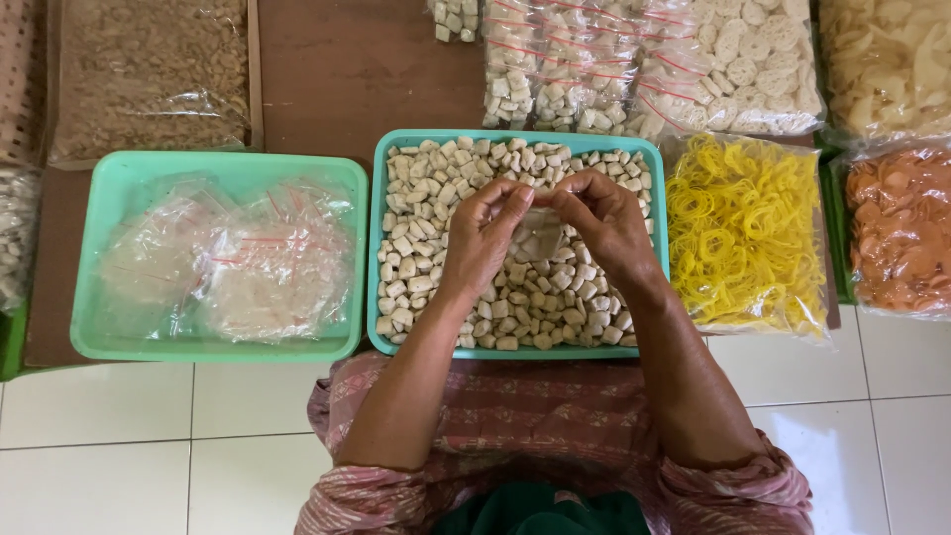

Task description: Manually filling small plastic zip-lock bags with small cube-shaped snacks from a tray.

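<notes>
- My left hand [482, 230] and right hand [604, 223] meet over the teal tray [381, 248] of pale cracker cubes [426, 198], so spills fall back in.
- Both grips pinch the mouth of a small clear bag [541, 236], apparently pulling it open; its contents are unclear.
- Left of my grip: empty bags [238, 263]. Right: yellow rubber bands [743, 233].

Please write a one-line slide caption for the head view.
Both hands hold a small clear bag above a green tray of pale cubes.

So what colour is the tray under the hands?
Teal green tray, clearest in the head view.
</notes>
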